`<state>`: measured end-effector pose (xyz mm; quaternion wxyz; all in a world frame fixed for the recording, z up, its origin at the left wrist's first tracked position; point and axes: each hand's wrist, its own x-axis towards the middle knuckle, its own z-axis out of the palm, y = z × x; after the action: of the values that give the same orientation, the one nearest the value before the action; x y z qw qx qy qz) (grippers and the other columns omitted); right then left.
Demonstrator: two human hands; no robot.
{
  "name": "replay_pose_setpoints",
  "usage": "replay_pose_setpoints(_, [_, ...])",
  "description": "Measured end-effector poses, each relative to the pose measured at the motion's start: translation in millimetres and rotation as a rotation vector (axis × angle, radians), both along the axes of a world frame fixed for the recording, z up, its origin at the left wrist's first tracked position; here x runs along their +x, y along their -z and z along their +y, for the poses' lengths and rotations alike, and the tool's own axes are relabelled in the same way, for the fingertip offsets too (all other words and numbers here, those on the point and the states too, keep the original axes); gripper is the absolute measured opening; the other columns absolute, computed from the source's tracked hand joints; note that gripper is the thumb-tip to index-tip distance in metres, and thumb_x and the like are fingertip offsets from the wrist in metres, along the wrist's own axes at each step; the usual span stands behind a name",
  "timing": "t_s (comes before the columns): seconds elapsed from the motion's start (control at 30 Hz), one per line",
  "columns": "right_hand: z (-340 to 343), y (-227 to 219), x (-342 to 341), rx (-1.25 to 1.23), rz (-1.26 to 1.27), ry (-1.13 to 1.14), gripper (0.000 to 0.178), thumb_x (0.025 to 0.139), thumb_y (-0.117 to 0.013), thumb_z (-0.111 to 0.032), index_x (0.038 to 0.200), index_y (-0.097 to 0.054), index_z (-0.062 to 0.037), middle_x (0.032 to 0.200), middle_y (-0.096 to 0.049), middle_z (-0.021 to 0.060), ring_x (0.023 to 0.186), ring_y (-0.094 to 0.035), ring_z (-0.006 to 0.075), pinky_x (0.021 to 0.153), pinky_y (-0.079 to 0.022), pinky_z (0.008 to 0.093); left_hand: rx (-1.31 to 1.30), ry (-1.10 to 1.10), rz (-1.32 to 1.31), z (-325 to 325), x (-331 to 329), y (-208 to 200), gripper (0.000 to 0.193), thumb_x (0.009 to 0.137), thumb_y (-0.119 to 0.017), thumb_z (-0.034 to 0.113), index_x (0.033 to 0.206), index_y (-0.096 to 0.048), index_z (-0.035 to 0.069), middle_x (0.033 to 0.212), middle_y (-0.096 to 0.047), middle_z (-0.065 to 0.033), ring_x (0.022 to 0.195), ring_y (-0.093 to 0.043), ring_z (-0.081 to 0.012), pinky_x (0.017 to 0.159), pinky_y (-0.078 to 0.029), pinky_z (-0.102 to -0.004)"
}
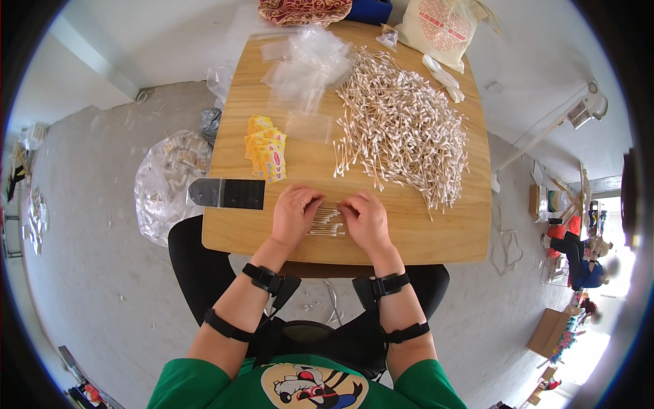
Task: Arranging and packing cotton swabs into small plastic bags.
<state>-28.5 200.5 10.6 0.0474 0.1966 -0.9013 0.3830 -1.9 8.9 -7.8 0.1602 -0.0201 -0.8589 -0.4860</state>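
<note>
My left hand (294,213) and my right hand (366,217) are near the table's front edge, with a small row of cotton swabs (327,223) lying sideways between them. The fingers of each hand are pinched together at opposite ends of the row's far side, closed on a cotton swab there. Fingertips partly hide the swab ends. Beyond my right hand spreads a large loose heap of cotton swabs (402,129) with white tips. Left of the heap lie yellow printed cards (267,151), overlapping one another, and a pile of clear plastic bags (303,68).
A black flat strip (235,193) lies at the wooden table's (436,235) left edge. A cloth bag (439,31) and a white glove-like item (443,78) rest at the far right. On the floor to the left stands a filled clear plastic sack (167,180).
</note>
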Motion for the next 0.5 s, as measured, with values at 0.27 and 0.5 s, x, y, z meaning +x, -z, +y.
replay_pose_setpoints(0.27, [-14.5,-0.9,19.2,-0.376,-0.116,0.074,0.037,0.108,-0.048,-0.024,0.133,-0.057,0.002,0.131,-0.061,0.0209,0.119,-0.06,0.0342,0.101,-0.047,0.0382,0.587,0.033,-0.19,6.0,20.3,-10.8,0.045,0.109,-0.044,0.038,0.13,-0.063,0.003,0.126,-0.067,-0.011,0.113,-0.063,-0.0212,0.109,-0.041,-0.0367])
replay_pose_setpoints(0.5, [-42.8,2.5,30.5,-0.51,-0.243,0.05,0.052,0.112,-0.034,-0.035,0.142,-0.049,0.0041,0.142,-0.056,0.0197,0.132,-0.052,0.0321,0.111,-0.039,0.0382,0.754,0.13,-0.108,13.0,18.9,3.2,0.066,0.11,-0.03,0.05,0.147,-0.043,-0.003,0.153,-0.046,-0.0172,0.144,-0.04,-0.0257,0.122,-0.026,-0.0381])
